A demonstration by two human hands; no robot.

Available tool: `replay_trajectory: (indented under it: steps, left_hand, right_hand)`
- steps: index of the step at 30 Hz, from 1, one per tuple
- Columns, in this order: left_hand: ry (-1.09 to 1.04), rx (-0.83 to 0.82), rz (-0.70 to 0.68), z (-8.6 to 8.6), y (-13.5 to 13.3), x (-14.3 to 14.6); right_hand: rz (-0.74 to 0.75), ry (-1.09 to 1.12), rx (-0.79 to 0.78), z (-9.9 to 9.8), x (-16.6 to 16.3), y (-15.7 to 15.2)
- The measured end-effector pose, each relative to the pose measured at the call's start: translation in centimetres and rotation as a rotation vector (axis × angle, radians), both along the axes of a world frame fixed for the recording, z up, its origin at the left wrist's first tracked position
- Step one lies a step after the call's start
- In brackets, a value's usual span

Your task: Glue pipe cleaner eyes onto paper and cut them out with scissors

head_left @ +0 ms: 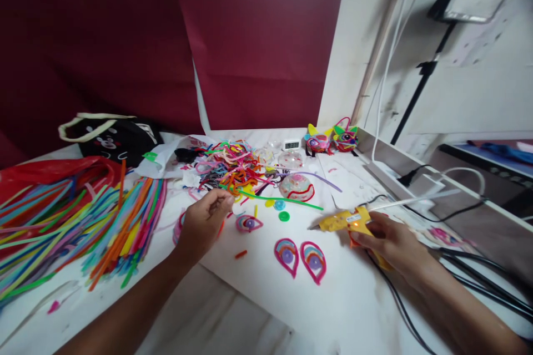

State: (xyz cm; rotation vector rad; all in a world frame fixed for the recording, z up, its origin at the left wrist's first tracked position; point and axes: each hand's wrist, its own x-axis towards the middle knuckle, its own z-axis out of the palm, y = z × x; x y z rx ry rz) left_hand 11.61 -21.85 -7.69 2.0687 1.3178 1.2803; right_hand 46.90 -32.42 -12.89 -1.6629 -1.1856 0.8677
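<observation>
Pinching the end of a green pipe cleaner (pixel 280 199) between fingertips, the left hand (pixel 204 224) hovers over the white table (pixel 358 310), the strand running rightward across it; the right hand (pixel 389 241) is wrapped around the handle of a yellow glue gun (pixel 347 221), its nozzle pointing left toward the work and its black cord (pixel 400 299) trailing back to the near edge. From the head view, two finished teardrop eye shapes (pixel 300 258) lie side by side just in front of the hands, and a third eye piece (pixel 249 223) sits near the left hand; two completed colourful figures (pixel 331 140) stand at the back by a small clock (pixel 291 144). Judging from this, several parts are done; a clear dome (pixel 296 187) with red trim looks partly decorated; a tangled heap of cut strands (pixel 229 169) and a large bundle of uncut pipe cleaners (pixel 70 222) at the left suggest plenty remains.
</observation>
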Motion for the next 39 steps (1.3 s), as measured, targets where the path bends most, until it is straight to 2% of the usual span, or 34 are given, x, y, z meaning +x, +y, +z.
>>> replay_trajectory:
  steps: [6,12,16,22,25,28,31,34,36,39]
  left_hand:
    - [0.086,-0.043,-0.126,-2.3,-0.3,0.2]
    - [0.116,-0.151,-0.241,-4.9,-1.2,0.9]
    - [0.128,-0.122,-0.33,-5.5,-1.9,0.9]
    - [0.169,-0.004,-0.375,-6.0,-2.3,1.0]
    - [0.186,0.04,-0.385,-5.5,-2.5,1.0]
    - [0.24,0.15,-0.363,-3.3,-1.7,0.4]
    - [0.406,0.24,-0.24,-0.1,0.9,-0.6]
    - [0.648,0.152,-0.15,2.1,5.0,-1.1]
    - [0.72,0.118,-0.148,2.3,7.7,-1.1]
    - [0.805,0.073,-0.156,1.1,10.9,-0.6]
  right_hand:
    - [0.015,-0.093,-0.03,-1.4,0.5,0.5]
    - [0.029,-0.094,-0.116,-1.0,-0.4,1.1]
    - [0.029,-0.161,-0.155,-0.9,-0.8,1.7]
    - [-0.025,-0.388,-0.19,-1.2,-0.5,2.0]
    - [-0.05,-0.538,-0.156,-1.1,-0.6,1.6]
    - [-0.028,-0.752,-0.041,-1.4,-0.9,1.0]
    - [-0.04,-0.965,0.125,-1.7,-1.4,0.4]
    - [-0.073,-1.101,0.317,-1.8,-1.7,-0.1]
    - [-0.103,-1.164,0.428,-1.8,-1.8,-0.3]
    - [-0.128,-1.252,0.533,-1.8,-1.8,-0.4]
